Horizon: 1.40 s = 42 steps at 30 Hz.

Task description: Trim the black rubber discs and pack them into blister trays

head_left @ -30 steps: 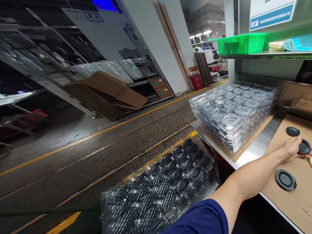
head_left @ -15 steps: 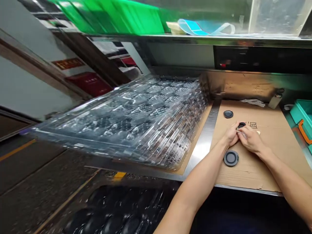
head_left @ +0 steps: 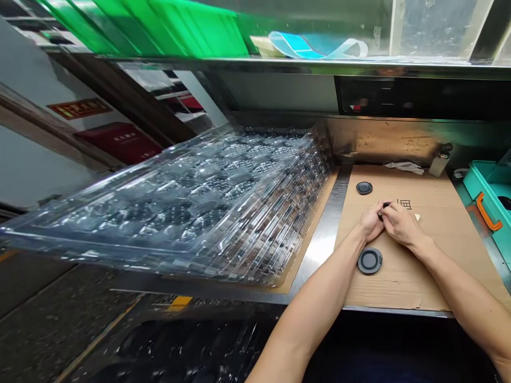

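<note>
Both hands meet over a sheet of brown cardboard (head_left: 395, 290). Between their fingers is a small black round part (head_left: 385, 205), mostly covered. My left hand (head_left: 371, 222) is closed around its left side. The fingers of my right hand (head_left: 402, 225) pinch it from the right. Just below the hands lies a dark grey round lid (head_left: 369, 260) with a ring in its middle and a small tab at its right edge. A smaller dark round lid (head_left: 364, 188) lies flat above them. A small pale piece (head_left: 417, 217) shows beside my right hand.
Stacked clear plastic trays (head_left: 191, 186) stand on my left. A teal bin (head_left: 489, 199) with an orange handle is at the right. Behind the cardboard are a small bottle (head_left: 439, 161) and a white cloth (head_left: 404, 167). A shelf (head_left: 303, 64) with a green bin (head_left: 159, 29) crosses above.
The whole view has swung slightly right, so everything sits further left. My hands remain together, and my right fingers now cover more of the black part. Both lids lie where they were.
</note>
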Available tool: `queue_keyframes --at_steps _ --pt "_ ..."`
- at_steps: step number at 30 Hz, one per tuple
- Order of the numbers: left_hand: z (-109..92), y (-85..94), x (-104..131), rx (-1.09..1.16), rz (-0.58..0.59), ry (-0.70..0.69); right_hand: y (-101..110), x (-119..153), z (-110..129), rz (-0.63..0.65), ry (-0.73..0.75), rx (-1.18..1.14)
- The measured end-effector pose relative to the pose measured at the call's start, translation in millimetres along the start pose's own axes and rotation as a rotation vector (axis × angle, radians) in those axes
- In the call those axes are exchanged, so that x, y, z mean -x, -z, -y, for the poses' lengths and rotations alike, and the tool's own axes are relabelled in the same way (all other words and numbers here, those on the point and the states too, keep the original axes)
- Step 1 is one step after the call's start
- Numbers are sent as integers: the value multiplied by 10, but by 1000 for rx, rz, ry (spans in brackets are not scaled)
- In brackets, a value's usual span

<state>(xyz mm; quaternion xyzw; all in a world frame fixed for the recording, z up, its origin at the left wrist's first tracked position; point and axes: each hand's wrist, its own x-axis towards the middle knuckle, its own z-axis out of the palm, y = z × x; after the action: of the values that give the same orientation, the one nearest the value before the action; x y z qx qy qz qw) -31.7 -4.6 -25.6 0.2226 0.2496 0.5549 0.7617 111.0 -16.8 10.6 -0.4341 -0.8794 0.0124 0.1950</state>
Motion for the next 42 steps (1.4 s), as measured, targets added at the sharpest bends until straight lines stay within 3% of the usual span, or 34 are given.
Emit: queue_keyframes --at_steps 3,6,11,16,19,22,25,33,42 --pt "-11 16 12 4 -15 11 53 22 9 106 -41 85" --pt "-5 18 16 3 -31 3 91 47 39 72 -180 178" --pt "7 9 30 5 -50 38 67 66 26 111 -63 103" --pt "-99 -8 84 108 -37 54 20 62 -296 -142 -245 101" --pt "-189 -20 124 166 -41 53 -1 54 -432 -336 -258 -56" --pt "-242 -27 151 171 -43 69 -27 38 -454 -408 -287 -253" --pt "-258 -34 164 126 -28 120 -52 23 -441 -395 -288 -364" --pt "-202 -36 156 -41 18 219 -5 28 -387 -336 -171 -398" --pt "-78 -34 107 -134 0 160 49 55 -199 -266 -110 -398"
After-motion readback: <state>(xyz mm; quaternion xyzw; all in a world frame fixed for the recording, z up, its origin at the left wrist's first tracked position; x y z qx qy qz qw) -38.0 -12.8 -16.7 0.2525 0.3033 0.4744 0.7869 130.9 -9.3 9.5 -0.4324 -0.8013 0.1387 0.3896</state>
